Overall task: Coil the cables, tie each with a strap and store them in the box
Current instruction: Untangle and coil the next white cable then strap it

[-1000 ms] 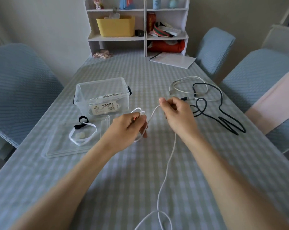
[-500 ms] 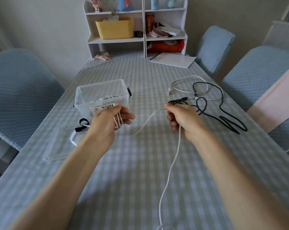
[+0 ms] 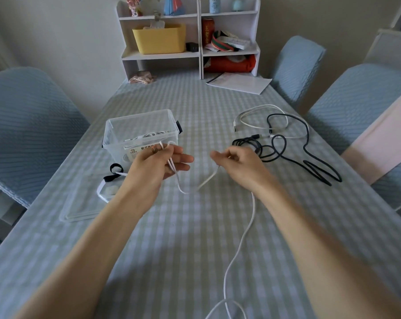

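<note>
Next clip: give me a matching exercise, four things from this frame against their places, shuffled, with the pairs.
Things:
1. white cable
2. black cable
3. box
4. lid

Places:
A. flat on the table, nearer than the box
B. loose on the table, far right
C. held in both hands
D. beyond the left hand

Pairs: 1-C, 2-B, 3-D, 4-A

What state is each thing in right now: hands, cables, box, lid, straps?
left hand: grips loops of the white cable
right hand: fingers curled round the white cable
white cable: partly coiled, tail trailing on the table
black cable: loose, uncoiled
second white cable: loose, uncoiled
box: open, white cable inside
lid: off, flat on the table
straps: unused, on the lid
</note>
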Demonstrator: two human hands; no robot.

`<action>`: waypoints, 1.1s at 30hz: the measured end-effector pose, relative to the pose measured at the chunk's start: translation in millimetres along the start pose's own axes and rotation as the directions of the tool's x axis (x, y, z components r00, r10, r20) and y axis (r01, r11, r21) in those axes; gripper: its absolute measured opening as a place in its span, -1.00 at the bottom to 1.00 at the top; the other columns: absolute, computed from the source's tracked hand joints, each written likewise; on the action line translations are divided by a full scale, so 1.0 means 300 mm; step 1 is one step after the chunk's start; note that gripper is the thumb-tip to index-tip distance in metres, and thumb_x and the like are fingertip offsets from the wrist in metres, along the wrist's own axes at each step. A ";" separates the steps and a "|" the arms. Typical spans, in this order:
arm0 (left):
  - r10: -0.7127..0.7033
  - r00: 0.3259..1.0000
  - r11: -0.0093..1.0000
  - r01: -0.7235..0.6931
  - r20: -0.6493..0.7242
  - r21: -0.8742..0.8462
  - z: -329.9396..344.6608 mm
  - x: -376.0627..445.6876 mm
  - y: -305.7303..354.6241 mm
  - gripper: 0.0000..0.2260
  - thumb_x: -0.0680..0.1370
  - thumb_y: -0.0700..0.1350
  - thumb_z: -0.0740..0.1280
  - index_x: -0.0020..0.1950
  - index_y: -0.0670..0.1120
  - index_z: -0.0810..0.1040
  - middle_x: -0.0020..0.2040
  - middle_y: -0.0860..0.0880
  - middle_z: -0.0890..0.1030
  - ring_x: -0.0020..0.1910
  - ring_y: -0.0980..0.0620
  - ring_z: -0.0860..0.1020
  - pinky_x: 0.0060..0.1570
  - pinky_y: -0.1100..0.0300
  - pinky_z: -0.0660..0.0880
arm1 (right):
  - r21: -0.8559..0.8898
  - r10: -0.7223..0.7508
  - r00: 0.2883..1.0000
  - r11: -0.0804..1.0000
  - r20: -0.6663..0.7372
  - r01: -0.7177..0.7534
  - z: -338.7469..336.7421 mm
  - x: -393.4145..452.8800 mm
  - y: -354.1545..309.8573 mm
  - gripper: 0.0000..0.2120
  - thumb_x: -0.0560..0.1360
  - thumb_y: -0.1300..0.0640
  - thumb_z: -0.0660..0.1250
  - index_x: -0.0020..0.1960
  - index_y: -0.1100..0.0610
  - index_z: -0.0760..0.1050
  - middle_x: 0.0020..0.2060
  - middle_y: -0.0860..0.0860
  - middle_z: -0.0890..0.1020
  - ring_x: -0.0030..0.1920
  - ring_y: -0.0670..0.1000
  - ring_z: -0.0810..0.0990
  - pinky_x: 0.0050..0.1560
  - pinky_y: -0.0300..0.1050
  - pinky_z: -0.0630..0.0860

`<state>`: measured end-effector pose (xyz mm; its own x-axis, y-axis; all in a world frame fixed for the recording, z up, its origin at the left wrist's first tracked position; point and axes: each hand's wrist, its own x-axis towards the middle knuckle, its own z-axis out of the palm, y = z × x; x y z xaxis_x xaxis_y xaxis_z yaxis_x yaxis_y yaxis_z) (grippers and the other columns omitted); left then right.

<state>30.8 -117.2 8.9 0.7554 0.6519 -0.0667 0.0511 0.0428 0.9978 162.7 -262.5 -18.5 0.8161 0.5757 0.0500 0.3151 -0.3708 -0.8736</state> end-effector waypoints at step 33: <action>-0.123 0.930 0.978 0.054 0.347 0.202 0.045 -0.064 0.003 -0.78 0.67 -0.21 0.12 -0.03 -0.23 0.54 -0.07 -0.17 0.73 0.00 -0.11 0.69 0.27 0.12 0.41 | 0.426 -0.056 0.998 0.903 -0.024 0.061 -0.010 -0.008 -0.045 -0.73 0.61 0.04 0.31 -0.23 0.12 0.48 -0.42 -0.04 0.45 -0.43 -0.06 0.45 -0.33 -0.13 0.51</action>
<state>25.3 -140.0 11.1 0.9227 0.3383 -0.1849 0.2227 -0.0762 0.9719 157.9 -261.1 -5.2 0.8088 0.5776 0.1103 0.1276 0.0107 -0.9918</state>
